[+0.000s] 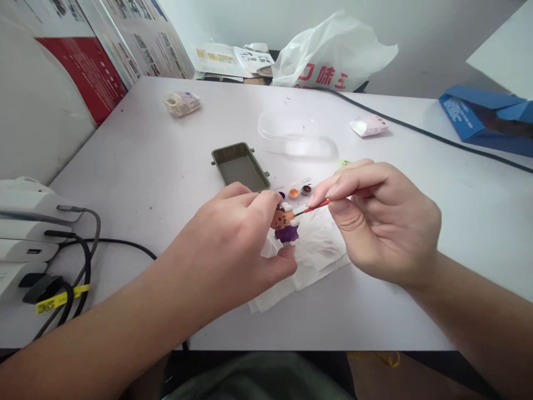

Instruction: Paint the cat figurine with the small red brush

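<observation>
A small painted figurine (286,228), with an orange face, white parts and a purple body, is gripped between the thumb and fingers of my left hand (237,239). My right hand (383,222) pinches a thin red paintbrush (318,206). Its dark tip is at the figurine's right side; whether it touches cannot be made out. White tissue (320,244) lies beneath the figurine. Just beyond it are an orange paint pot (293,193), a dark brown paint pot (306,190) and a purple one (282,195), partly hidden by my left hand.
A dark green open tray (241,168) and a clear plastic lid (297,139) lie behind the hands. Crumpled packets (182,104) are farther back. A black cable (416,128) crosses toward a blue box (487,116). Chargers (29,233) with cords stand at left.
</observation>
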Available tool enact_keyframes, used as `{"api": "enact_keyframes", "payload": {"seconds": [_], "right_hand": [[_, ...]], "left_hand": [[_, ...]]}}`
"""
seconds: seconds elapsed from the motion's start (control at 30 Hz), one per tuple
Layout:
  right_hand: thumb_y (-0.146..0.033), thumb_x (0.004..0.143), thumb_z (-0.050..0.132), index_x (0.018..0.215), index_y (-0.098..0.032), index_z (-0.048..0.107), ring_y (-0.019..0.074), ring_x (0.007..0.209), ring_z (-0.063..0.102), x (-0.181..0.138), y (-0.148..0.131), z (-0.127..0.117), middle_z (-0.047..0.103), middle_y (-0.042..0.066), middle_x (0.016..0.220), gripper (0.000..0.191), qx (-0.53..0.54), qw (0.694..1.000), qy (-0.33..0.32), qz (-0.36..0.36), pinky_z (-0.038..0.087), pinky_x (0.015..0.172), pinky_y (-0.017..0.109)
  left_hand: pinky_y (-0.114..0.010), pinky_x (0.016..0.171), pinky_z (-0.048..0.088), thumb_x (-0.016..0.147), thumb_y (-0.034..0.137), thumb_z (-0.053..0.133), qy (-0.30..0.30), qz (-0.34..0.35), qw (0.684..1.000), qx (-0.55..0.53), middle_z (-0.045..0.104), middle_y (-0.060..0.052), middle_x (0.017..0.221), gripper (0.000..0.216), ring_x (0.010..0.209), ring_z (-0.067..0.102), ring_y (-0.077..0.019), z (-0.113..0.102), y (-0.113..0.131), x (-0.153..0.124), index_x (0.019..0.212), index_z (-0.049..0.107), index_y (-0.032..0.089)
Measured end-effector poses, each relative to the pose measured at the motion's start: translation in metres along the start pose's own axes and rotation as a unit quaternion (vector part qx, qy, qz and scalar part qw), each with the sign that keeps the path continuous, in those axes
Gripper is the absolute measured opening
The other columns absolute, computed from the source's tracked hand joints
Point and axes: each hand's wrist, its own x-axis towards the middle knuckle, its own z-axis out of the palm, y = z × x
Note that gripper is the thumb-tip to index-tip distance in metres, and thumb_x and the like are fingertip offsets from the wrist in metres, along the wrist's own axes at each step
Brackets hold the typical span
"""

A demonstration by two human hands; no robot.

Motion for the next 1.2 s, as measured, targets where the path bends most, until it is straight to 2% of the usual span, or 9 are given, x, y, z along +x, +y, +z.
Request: {"api": "enact_keyframes", "payload": {"seconds": [0.2,0.4,0.73,0.87,0.93,1.03,1.2], "right_hand": [[-0.002,0.086,0.062,0.101,-0.021,0.064,0.0202,0.088,0.069,-0.001,-0.002,0.001,0.070,0.003,0.095,0.024,0.017,1.000,0.009,-0.002,0.058,0.079,0.043],[-0.006,0.089,0.061,0.100,-0.024,0.064,0.0195,0.086,0.069,0.000,-0.004,0.000,0.070,0.002,0.093,0.022,0.024,1.000,0.016,0.007,0.058,0.078,0.041],[-0.012,0.089,0.063,0.098,-0.030,0.066,0.0239,0.087,0.068,-0.003,-0.004,0.001,0.069,0.003,0.094,0.020,-0.011,0.999,0.030,0.011,0.056,0.080,0.047],[-0.011,0.088,0.064,0.099,-0.027,0.065,0.0233,0.089,0.068,-0.004,-0.006,0.001,0.069,0.004,0.095,0.019,-0.002,0.999,0.041,0.014,0.056,0.081,0.046],[-0.011,0.089,0.064,0.100,-0.027,0.065,0.0229,0.090,0.068,-0.004,-0.006,0.002,0.069,0.004,0.096,0.019,0.000,0.999,0.040,0.014,0.056,0.082,0.047],[-0.014,0.090,0.064,0.099,-0.027,0.065,0.0226,0.089,0.068,-0.004,-0.006,0.003,0.070,0.004,0.095,0.016,-0.010,0.999,0.045,0.012,0.056,0.083,0.047],[-0.019,0.092,0.063,0.097,-0.027,0.064,0.0227,0.088,0.069,-0.003,-0.005,0.005,0.070,0.004,0.092,0.009,0.001,0.998,0.055,0.026,0.057,0.083,0.046]], "left_hand": [[-0.032,0.078,0.051,0.078,0.024,0.064,0.011,-0.004,0.999,-0.037,0.074,-0.007,0.104,0.024,0.097,0.065,-0.0227,0.000,0.003,0.000,0.100,0.065,0.013],[-0.026,0.079,0.051,0.075,0.023,0.066,-0.017,-0.069,0.989,-0.129,0.071,0.000,0.107,0.042,0.094,0.065,-0.0154,-0.002,0.008,0.002,0.116,0.062,0.018],[-0.035,0.078,0.053,0.076,0.023,0.065,-0.046,-0.121,0.978,-0.166,0.070,-0.001,0.109,0.040,0.097,0.066,-0.0202,-0.002,0.005,0.004,0.116,0.057,0.023],[-0.037,0.087,0.055,0.077,0.020,0.065,-0.040,-0.126,0.968,-0.215,0.069,-0.001,0.113,0.041,0.102,0.066,-0.0201,0.000,0.005,0.004,0.117,0.056,0.024],[-0.036,0.093,0.055,0.078,0.018,0.065,-0.053,-0.134,0.951,-0.273,0.068,0.000,0.114,0.043,0.104,0.066,-0.0187,0.000,0.005,0.004,0.119,0.055,0.025],[-0.034,0.097,0.056,0.079,0.011,0.064,-0.091,-0.145,0.906,-0.387,0.068,0.000,0.110,0.043,0.104,0.066,-0.0166,-0.001,0.006,0.006,0.119,0.055,0.024],[-0.033,0.090,0.059,0.084,0.011,0.063,-0.143,-0.192,0.834,-0.497,0.068,-0.005,0.115,0.044,0.109,0.066,-0.0187,-0.001,0.004,0.010,0.126,0.055,0.022]]}}
